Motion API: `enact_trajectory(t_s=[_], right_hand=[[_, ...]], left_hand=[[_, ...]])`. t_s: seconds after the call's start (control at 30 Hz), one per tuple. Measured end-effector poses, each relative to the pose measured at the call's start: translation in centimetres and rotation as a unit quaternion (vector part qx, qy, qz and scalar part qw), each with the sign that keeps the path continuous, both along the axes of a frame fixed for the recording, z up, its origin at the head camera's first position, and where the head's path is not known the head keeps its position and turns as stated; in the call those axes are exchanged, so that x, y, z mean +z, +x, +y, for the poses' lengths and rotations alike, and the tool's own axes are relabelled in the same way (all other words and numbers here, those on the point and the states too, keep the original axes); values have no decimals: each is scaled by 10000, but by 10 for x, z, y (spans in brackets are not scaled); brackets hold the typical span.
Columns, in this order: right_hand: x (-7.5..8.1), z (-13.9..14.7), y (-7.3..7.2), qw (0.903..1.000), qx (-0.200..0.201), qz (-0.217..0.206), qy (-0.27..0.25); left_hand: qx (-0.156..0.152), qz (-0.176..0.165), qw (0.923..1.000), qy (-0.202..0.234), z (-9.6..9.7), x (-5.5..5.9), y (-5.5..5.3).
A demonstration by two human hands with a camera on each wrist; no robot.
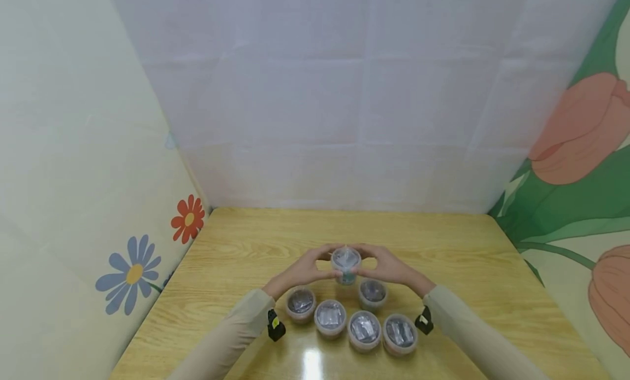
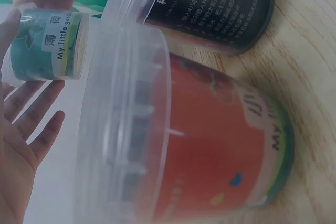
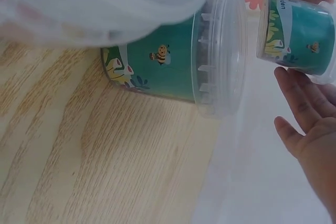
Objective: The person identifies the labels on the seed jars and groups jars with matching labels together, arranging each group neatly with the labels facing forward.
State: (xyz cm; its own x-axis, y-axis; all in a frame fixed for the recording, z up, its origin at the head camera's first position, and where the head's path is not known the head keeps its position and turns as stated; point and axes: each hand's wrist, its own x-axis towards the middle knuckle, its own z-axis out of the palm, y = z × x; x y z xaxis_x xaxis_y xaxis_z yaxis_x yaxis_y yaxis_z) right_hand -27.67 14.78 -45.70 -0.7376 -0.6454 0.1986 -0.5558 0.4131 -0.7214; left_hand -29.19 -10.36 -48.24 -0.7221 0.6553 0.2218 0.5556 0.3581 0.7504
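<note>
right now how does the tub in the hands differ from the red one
Colour: the held tub is mostly teal round its side, the red tub mostly red.
Place: the held tub is up between the left hand and right hand; the red tub stands on the table.
Shared: both are round and see-through at the top.

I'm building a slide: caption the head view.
Left hand and right hand hold one tub above the table, five others.

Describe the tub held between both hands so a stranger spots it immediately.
Start at the wooden table, where five tubs stand. The left hand and right hand hold a teal-labelled tub between them. Unlike its neighbours, it is raised off the tabletop.
</note>
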Motion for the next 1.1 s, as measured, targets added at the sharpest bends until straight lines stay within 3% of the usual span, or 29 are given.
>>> enact_trajectory(t_s=[0.17,0.33,0.57,0.73,0.93,1.1], right_hand=[[-2,-1,1,9999,-133,42,15],[0,-5,4,9997,-187,80,-162],[29,-9,18,9994,-53,-78,-329],[37,-8,20,9989,15,-274,-390],[37,-6,19,9973,109,-499,-534],[38,-4,18,9969,134,-581,-506]], left_hand=[[33,58,9999,146,1,0,-1],[93,-130,9991,392,3,1,-1],[163,-322,9979,533,5,2,-2],[50,-486,9977,480,2,4,-2],[-231,-781,9940,725,2,6,-1],[-343,-1052,9904,826,3,22,8]])
